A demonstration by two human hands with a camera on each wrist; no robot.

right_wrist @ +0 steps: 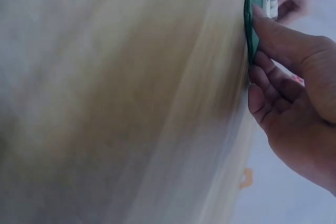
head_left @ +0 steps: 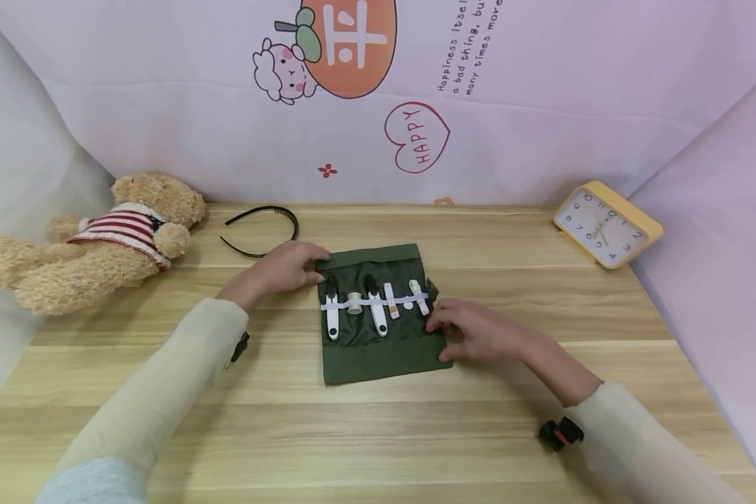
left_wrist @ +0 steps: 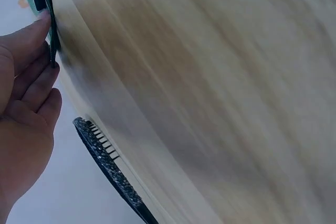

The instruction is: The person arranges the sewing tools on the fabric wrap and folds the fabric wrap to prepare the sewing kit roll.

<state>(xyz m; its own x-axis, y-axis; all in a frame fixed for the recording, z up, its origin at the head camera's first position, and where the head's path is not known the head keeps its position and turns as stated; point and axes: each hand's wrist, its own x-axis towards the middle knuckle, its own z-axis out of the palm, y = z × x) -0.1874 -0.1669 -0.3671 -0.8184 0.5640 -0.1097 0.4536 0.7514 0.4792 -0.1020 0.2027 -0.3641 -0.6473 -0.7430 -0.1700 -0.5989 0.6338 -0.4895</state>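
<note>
A dark green fabric tool roll (head_left: 384, 360) lies unfolded on the table, its pale elastic strap crossing the middle. Under the strap sit two white-handled tools (head_left: 379, 318) with black ends, a small pale spool-like piece (head_left: 354, 303) and two slim, light clipper-like pieces (head_left: 392, 302). My left hand (head_left: 283, 268) pinches the roll's upper left edge between thumb and fingers. At the lower right edge, my right hand (head_left: 481, 332) grips the fabric, thumb on its upper face in the right wrist view. A dark tab (head_left: 431, 288) sticks out above the right fingers.
A black toothed headband (head_left: 292, 224) lies behind my left hand. On the left is a teddy bear (head_left: 126, 241) in a striped shirt. A yellow square clock (head_left: 605, 224) stands at the back right. Printed white cloth (head_left: 516, 154) hangs behind the wooden table (head_left: 365, 441).
</note>
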